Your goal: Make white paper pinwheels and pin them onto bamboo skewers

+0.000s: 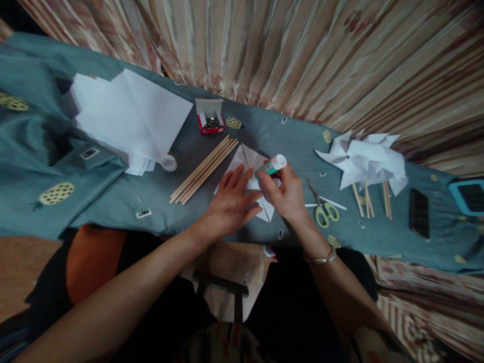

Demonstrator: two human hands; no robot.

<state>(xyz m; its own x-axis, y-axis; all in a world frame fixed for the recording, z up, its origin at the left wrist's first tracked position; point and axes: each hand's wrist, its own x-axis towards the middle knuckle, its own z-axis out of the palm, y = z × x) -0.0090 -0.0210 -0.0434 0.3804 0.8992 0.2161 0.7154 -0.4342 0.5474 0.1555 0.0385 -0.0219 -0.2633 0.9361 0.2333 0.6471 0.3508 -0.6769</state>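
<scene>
In the middle of the table lies a white paper square (236, 159) with slits cut in from its corners. My left hand (231, 201) rests flat on it, fingers stretched out. A glue stick (271, 166) with a green label and a white end is gripped in my right hand (285, 194), tilted over the paper. Its lower end is hidden by my fingers, so I cannot tell whether it touches the sheet. Left of the paper lie several wooden sticks (204, 171). Scissors (321, 204) with green handles lie to the right of my right hand.
A red-and-white box (210, 123) of small metal pins stands open behind the sticks. White paper sheets (124, 113) are piled at left. Finished paper pinwheels (363, 159) on sticks lie at right, near a dark phone (419, 213) and a blue-framed device (469, 195). A curtain (264, 55) hangs behind.
</scene>
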